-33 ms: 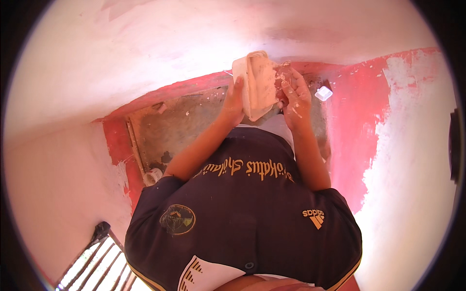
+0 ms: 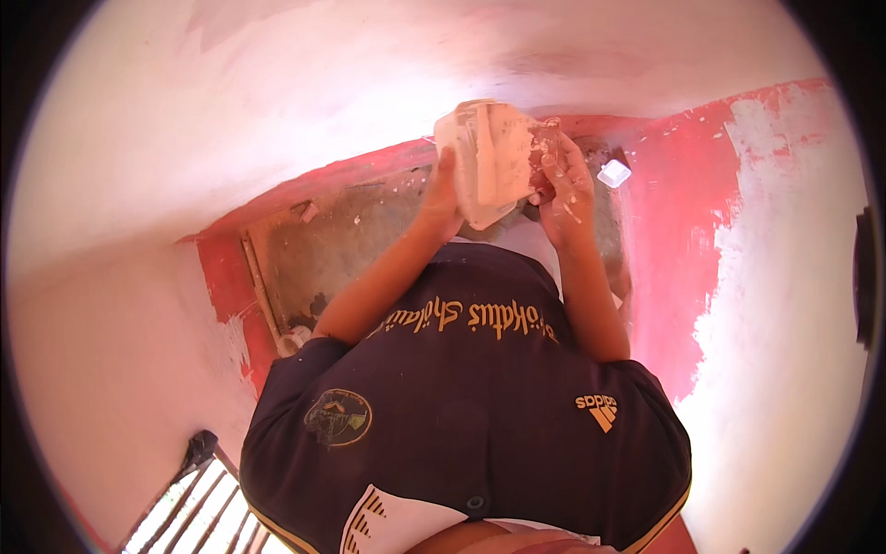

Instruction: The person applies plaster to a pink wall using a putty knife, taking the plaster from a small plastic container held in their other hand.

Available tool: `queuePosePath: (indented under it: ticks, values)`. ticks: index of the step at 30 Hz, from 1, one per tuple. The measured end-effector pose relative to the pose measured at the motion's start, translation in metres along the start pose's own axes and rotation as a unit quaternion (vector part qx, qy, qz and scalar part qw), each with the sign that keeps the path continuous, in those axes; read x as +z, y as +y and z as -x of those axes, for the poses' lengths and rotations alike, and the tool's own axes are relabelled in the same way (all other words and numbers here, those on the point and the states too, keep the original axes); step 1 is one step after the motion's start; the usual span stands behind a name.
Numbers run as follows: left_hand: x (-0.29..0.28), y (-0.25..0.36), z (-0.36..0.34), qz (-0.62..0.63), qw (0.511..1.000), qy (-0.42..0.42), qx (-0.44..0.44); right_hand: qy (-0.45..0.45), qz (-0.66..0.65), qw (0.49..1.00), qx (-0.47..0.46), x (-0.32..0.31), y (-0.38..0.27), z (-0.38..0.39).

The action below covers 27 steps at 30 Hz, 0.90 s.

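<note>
My left hand (image 2: 445, 192) is wrapped round the near-left side of a whitish rectangular plastic tub (image 2: 454, 138), raised in front of my chest. Pale, creamy putty (image 2: 503, 157) coats the inside and rim of the tub; motion blurs its outline. At its right side, my right hand (image 2: 570, 185) pinches a reddish flat scraper (image 2: 544, 140) smeared with the same putty. The scraper's edge is at the tub's right rim; whether they touch I cannot tell. White smears mark the fingers and back of my right hand.
A small white tray (image 2: 614, 173) lies on the stained floor (image 2: 341, 231) to the right. Along the left runs a long stick (image 2: 258, 277), with a whitish container (image 2: 293, 340) near its lower end. Red walls (image 2: 678, 222) carry white patches. A barred opening (image 2: 194, 503) is at lower left.
The tub has turned slightly and its left wall has shifted a little left, so it looks broader. Both hands keep their hold.
</note>
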<state>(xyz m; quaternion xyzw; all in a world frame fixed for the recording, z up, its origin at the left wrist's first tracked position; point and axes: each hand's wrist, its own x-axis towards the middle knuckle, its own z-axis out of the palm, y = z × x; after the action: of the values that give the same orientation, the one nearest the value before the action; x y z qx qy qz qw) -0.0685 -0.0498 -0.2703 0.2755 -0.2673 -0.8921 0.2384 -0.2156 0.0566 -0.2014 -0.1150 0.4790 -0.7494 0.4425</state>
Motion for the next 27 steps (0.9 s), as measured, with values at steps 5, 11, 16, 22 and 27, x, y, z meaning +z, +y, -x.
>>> queuePosePath:
  ticks: [5, 11, 16, 22, 27]
  values:
    - [-0.001, 0.029, -0.005, 0.054, 0.995, -0.063, -0.052, 0.002, -0.142, 0.990, 0.010, -0.018, -0.002, -0.007]
    - [0.016, 0.042, -0.011, 0.082, 0.995, 0.000, -0.049, -0.004, -0.229, 0.972, -0.040, -0.086, -0.022, -0.049]
    - [0.004, 0.037, -0.020, 0.055, 0.998, 0.037, 0.004, 0.086, -0.190, 0.971, -0.116, -0.172, -0.044, -0.114]
    - [-0.020, 0.048, 0.007, -0.017, 0.997, 0.060, 0.052, 0.305, 0.066, 0.914, -0.258, -0.240, -0.021, -0.231]
    - [-0.037, 0.056, 0.022, -0.020, 0.994, 0.069, 0.081, 0.371, 0.266, 0.855, -0.244, -0.149, 0.053, -0.273]
